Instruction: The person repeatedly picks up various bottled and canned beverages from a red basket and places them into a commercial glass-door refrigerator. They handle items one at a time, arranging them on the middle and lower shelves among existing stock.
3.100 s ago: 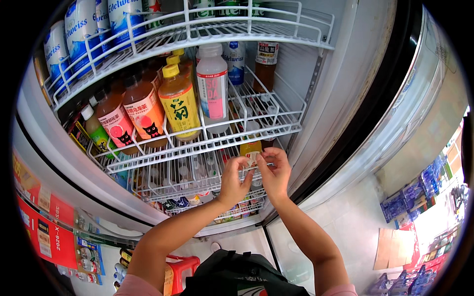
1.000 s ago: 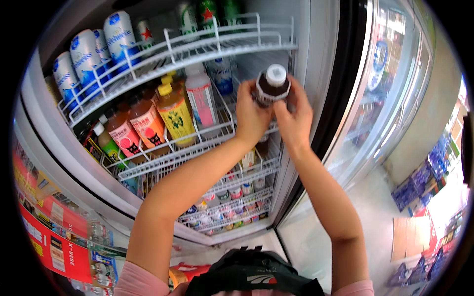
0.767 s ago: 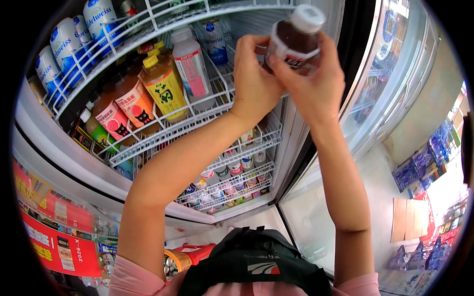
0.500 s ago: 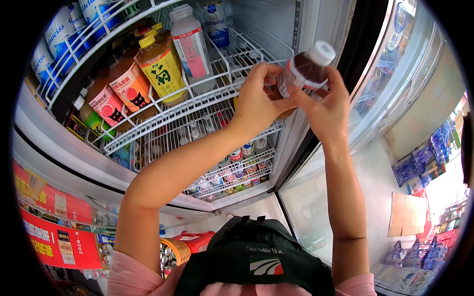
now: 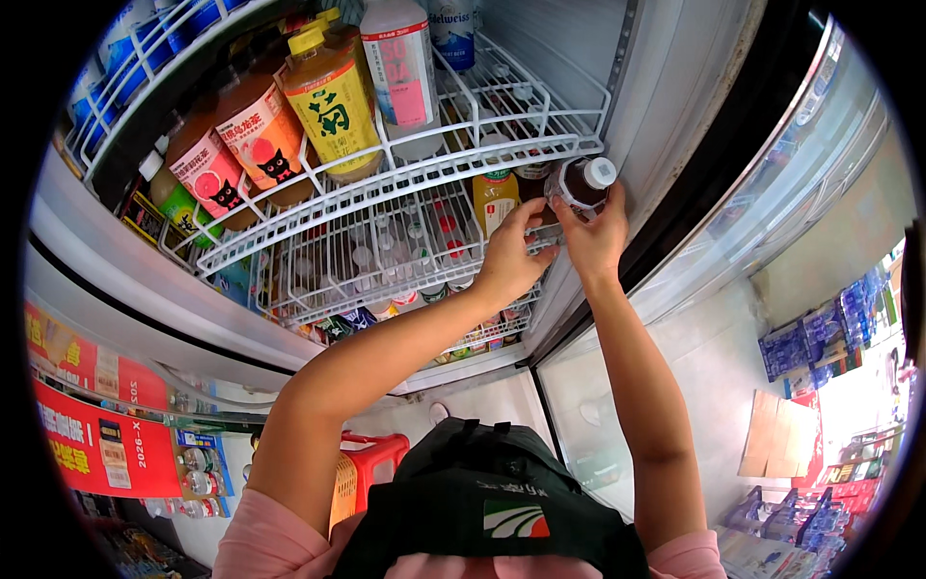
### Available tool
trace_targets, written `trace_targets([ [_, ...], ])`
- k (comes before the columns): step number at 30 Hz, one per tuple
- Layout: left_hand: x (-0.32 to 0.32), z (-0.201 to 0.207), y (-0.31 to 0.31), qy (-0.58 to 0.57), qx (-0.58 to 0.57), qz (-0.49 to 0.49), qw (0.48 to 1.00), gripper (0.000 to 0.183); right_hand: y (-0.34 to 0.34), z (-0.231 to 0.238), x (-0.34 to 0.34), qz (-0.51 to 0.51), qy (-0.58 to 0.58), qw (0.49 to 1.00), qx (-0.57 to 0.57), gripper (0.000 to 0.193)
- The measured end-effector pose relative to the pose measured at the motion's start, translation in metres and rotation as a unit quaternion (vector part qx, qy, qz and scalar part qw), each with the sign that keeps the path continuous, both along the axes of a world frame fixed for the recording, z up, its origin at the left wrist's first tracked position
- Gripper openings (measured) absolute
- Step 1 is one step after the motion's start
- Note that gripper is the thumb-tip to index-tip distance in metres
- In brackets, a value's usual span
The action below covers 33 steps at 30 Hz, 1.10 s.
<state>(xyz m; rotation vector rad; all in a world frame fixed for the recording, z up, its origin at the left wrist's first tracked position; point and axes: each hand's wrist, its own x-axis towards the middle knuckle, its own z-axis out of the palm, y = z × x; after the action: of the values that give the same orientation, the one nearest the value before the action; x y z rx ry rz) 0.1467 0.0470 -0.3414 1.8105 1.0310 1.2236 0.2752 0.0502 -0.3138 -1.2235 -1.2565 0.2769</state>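
Note:
A dark brown drink bottle with a white cap [image 5: 582, 185] is tilted at the right front edge of the fridge's middle rack, and my right hand [image 5: 598, 234] grips it. My left hand [image 5: 516, 253] holds nothing; its fingers are curved and apart, just left of that bottle. Above those fingers, a yellow drink bottle [image 5: 494, 201] stands on the same rack. Part of another dark bottle [image 5: 533, 171] shows behind the brown one.
The upper white wire rack [image 5: 405, 180] carries a yellow-labelled tea bottle [image 5: 335, 116], a pink-and-white bottle [image 5: 399, 72] and orange-labelled bottles. At right the glass door [image 5: 666, 347] stands open. A red stool [image 5: 374, 461] sits below on the left.
My right hand has lowered the brown bottle to the middle rack at its right end. My left hand has come off the bottle and moved down. The view has shifted.

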Motion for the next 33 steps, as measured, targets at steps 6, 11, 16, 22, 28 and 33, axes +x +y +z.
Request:
trace_targets([
  [6,-0.003,-0.014,0.014,0.011,-0.029,0.002,1.0,0.079,0.016,-0.015,-0.005,0.014,0.036,0.999,0.004,0.067],
  [11,0.0,-0.017,0.025,0.028,-0.073,0.001,0.997,0.082,0.03,-0.03,-0.008,0.011,-0.002,1.0,-0.024,0.072],
  [16,-0.005,-0.024,0.03,0.025,-0.073,-0.009,0.997,0.082,0.041,-0.021,-0.018,-0.035,-0.108,0.992,-0.061,0.071],
  [22,0.001,-0.019,0.029,-0.015,-0.093,-0.055,0.994,0.079,0.071,-0.014,-0.012,-0.071,-0.208,0.966,-0.135,0.059],
  [28,-0.003,-0.028,0.037,-0.079,-0.097,-0.073,0.989,0.068,0.053,-0.018,-0.016,0.041,-0.033,0.995,-0.082,0.069],
  [33,-0.016,-0.029,0.021,-0.091,-0.106,-0.033,0.99,0.052,0.001,-0.064,-0.03,0.062,0.175,0.982,-0.034,0.069],
])
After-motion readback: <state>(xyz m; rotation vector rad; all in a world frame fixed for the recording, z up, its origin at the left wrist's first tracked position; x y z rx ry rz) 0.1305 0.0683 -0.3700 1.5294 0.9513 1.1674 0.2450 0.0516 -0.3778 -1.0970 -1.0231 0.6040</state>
